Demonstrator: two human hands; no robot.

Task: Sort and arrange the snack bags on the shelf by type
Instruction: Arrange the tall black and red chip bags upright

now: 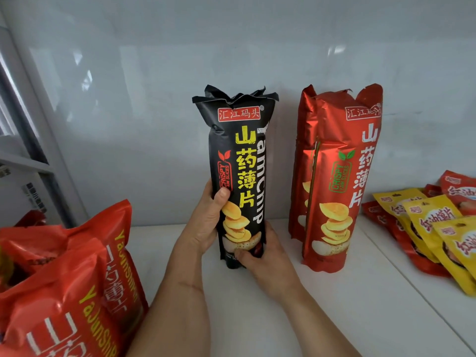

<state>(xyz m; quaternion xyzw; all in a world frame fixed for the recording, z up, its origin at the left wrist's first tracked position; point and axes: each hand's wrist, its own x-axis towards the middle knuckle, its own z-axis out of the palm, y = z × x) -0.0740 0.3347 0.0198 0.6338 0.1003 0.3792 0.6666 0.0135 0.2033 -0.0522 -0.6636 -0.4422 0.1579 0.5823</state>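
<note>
A tall black yam chip bag (243, 161) stands upright at the middle of the white shelf (322, 305). My left hand (210, 220) grips its left side with the thumb across the front. My right hand (265, 256) holds its bottom right corner. To the right stand two tall red yam chip bags (334, 181), one behind the other, apart from the black one. Large red-orange snack bags (69, 292) lie heaped at the lower left. Small yellow packets (435, 228) and small red packets (458, 188) lie overlapping at the far right.
A glossy white back wall (231, 60) closes off the shelf behind the bags. A grey frame post (38, 130) rises at the left. A seam in the shelf surface (412, 274) runs diagonally at the right.
</note>
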